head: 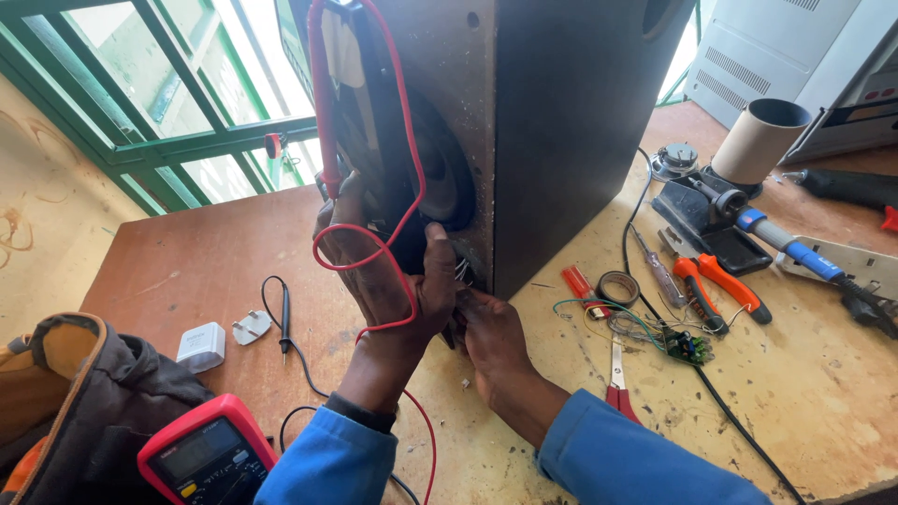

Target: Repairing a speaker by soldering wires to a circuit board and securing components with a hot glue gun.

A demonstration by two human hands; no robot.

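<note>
Head view is showing your left hand gripping the red probe while your right hand is pinching thin, bendy wires by the heavy speaker box standing on the surface.

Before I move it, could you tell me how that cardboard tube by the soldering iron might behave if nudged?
The cardboard tube looks hollow, so it is probably light. It leans tilted on the black stand, so it may well tip, and once down its round body would likely roll.

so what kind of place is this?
Likely an electronics repair bench: a multimeter, a blue-handled soldering iron and pliers lie on the worn table, while the left hand and right hand work at a speaker cabinet.
</note>
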